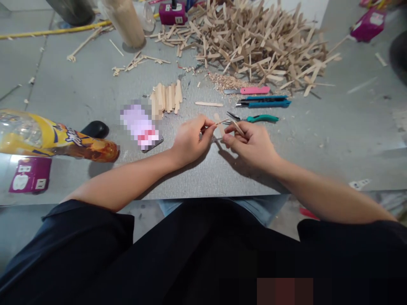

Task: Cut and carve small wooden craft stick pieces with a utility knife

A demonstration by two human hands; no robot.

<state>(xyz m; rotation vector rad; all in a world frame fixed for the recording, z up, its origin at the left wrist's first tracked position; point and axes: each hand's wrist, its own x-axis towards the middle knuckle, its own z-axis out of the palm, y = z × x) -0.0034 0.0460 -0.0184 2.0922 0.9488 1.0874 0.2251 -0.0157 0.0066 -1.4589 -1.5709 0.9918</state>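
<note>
My left hand (193,139) is closed in a pinch on a thin wooden stick (221,122), which points toward the other hand. Thumb and fingers of my right hand (256,144) grip a wooden craft stick (238,128), seen partly edge-on. Between the two hands a flat craft stick (217,118) shows, partly hidden; whether it lies on the table or is held, I cannot tell. Just beyond my right hand lie green-handled pliers (263,118). A single craft stick (209,104) rests farther back, left of a blue utility knife (267,102) and a pink-handled knife (254,90).
A large heap of craft sticks (254,38) covers the back, with wood shavings (225,81) before it. Several sticks (167,98) lie in a row near a phone (140,125). At left are a yellow-labelled bottle (57,137) and a purple box (31,174). A jar (124,23) stands behind.
</note>
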